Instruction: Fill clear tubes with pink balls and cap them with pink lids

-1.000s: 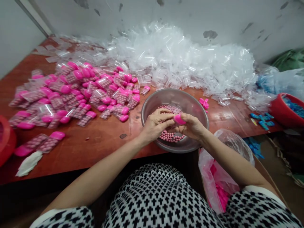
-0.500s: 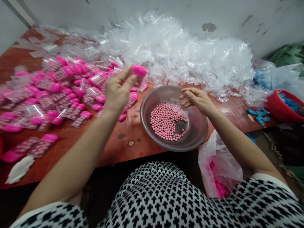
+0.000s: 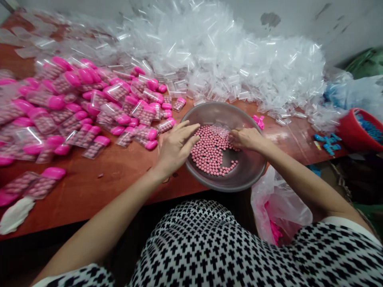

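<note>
A metal bowl [image 3: 215, 111] holds several small pink beads [image 3: 209, 153] and stands at the table's near edge. My left hand [image 3: 176, 145] lies open over the bowl's left rim, its fingers stretched toward the beads and holding nothing. My right hand [image 3: 247, 139] is inside the bowl on the right. Its curled fingers rest on the beads at the edge of a small clear bag [image 3: 220, 129] that lies on them. Its fingertips are hidden, so I cannot tell if it grips the bag.
Filled packets with pink caps [image 3: 89, 99] cover the table [image 3: 119, 175] to the left. A heap of empty clear bags [image 3: 224, 59] lies behind the bowl. A red bowl of blue pieces [image 3: 359, 129] is at the right, and a plastic bag of pink caps [image 3: 278, 211] hangs below.
My left hand tossed the pink-capped packet onto the left pile and came back empty to the bowl's rim. My right hand dropped down onto the beads.
</note>
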Motion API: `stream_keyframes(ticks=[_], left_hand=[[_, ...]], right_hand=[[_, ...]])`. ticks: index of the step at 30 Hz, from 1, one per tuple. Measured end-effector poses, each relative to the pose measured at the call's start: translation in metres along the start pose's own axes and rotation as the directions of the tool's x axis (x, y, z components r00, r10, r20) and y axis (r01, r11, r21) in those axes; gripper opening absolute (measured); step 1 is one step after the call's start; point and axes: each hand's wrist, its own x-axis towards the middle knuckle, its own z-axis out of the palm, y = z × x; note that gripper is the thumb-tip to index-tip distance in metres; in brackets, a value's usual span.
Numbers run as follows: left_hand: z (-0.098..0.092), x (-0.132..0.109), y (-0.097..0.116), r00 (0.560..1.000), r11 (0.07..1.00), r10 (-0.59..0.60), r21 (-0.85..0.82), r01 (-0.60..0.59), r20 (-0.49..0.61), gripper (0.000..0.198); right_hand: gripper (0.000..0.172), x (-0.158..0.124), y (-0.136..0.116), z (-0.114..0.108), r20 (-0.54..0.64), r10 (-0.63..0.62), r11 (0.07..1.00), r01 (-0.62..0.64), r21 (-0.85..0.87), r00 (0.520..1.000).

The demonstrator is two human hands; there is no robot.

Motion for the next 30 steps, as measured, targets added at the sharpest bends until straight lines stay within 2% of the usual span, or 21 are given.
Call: stream_keyframes(ticks=[2,3,4,5,7,8,9,10,11,12,14,15,16,18,20,21,23,25,26,28,30], left_hand=[[0.001,-0.001,0.005,0.997,0.995,0.070,0.071,-0.069,-0.019,0.028],[0.002,-0.001,0.009,0.995,0.991,0.101,0.091,-0.100,-0.012,0.028],[0.004,-0.001,0.014,0.993,0.988,0.121,0.094,-0.122,0.010,0.029],[0.007,0.000,0.019,0.990,0.988,0.131,0.080,-0.134,0.045,0.032],[0.014,0.001,0.029,0.987,0.992,0.123,0.027,-0.127,0.107,0.041],[0.018,0.002,0.033,0.987,0.994,0.109,-0.002,-0.110,0.117,0.045],[0.021,0.002,0.036,0.990,0.996,0.088,-0.034,-0.085,0.113,0.046],[0.023,0.003,0.038,0.993,0.996,0.056,-0.073,-0.049,0.101,0.045],[0.024,0.004,0.040,0.995,0.992,0.013,-0.125,-0.001,0.097,0.043],[0.023,0.004,0.040,0.994,0.981,-0.036,-0.187,0.055,0.104,0.042],[0.021,0.004,0.039,0.977,0.927,-0.124,-0.330,0.177,0.173,0.045],[0.020,0.004,0.038,0.961,0.889,-0.151,-0.393,0.235,0.231,0.047],[0.019,0.004,0.038,0.942,0.849,-0.162,-0.444,0.285,0.296,0.049],[0.020,0.003,0.039,0.897,0.782,-0.156,-0.503,0.367,0.413,0.049],[0.022,0.001,0.041,0.865,0.770,-0.142,-0.495,0.403,0.482,0.046],[0.023,0.001,0.042,0.867,0.799,-0.140,-0.463,0.384,0.478,0.044],[0.025,0.000,0.043,0.914,0.893,-0.136,-0.354,0.280,0.382,0.046],[0.023,0.000,0.040,0.968,0.949,-0.113,-0.264,0.172,0.226,0.047],[0.021,0.000,0.037,0.981,0.955,-0.103,-0.259,0.143,0.164,0.044],[0.016,0.000,0.029,0.990,0.942,-0.098,-0.313,0.125,0.100,0.033],[0.012,0.000,0.020,0.992,0.924,-0.098,-0.363,0.122,0.083,0.027]], right_hand=[[0.052,-0.001,0.001,0.002,-0.104,0.017,0.945,0.018,0.327,0.994],[0.056,-0.002,-0.003,0.001,-0.143,0.046,0.839,0.039,0.542,0.989],[0.056,-0.004,-0.008,-0.001,-0.160,0.082,0.669,0.065,0.741,0.984],[0.051,-0.007,-0.017,-0.004,-0.152,0.111,0.456,0.085,0.886,0.982],[0.041,-0.013,-0.036,-0.012,-0.108,0.124,0.074,0.099,0.992,0.986],[0.040,-0.017,-0.046,-0.015,-0.094,0.113,-0.040,0.099,0.994,0.989],[0.041,-0.020,-0.054,-0.018,-0.091,0.099,-0.092,0.100,0.991,0.991],[0.043,-0.024,-0.060,-0.019,-0.101,0.090,-0.082,0.109,0.991,0.991],[0.045,-0.028,-0.063,-0.020,-0.140,0.097,-0.010,0.141,0.990,0.985],[0.048,-0.032,-0.064,-0.021,-0.212,0.112,0.115,0.199,0.973,0.971],[0.054,-0.040,-0.060,-0.020,-0.419,0.080,0.442,0.345,0.828,0.904],[0.056,-0.044,-0.056,-0.021,-0.510,0.012,0.582,0.409,0.703,0.860],[0.056,-0.047,-0.052,-0.021,-0.569,-0.078,0.680,0.461,0.570,0.819],[0.050,-0.052,-0.045,-0.024,-0.584,-0.260,0.761,0.535,0.366,0.769],[0.048,-0.054,-0.038,-0.026,-0.539,-0.364,0.775,0.568,0.277,0.760],[0.049,-0.054,-0.034,-0.027,-0.500,-0.388,0.788,0.560,0.255,0.774],[0.047,-0.051,-0.026,-0.023,-0.362,-0.392,0.857,0.479,0.190,0.846],[0.036,-0.046,-0.019,-0.014,-0.159,-0.309,0.947,0.318,0.038,0.938],[0.030,-0.042,-0.017,-0.007,-0.059,-0.249,0.968,0.246,-0.055,0.967],[0.028,-0.034,-0.020,0.006,0.082,-0.162,0.967,0.174,-0.185,0.983],[0.029,-0.024,-0.034,0.016,0.122,-0.170,0.958,0.193,-0.211,0.978]])
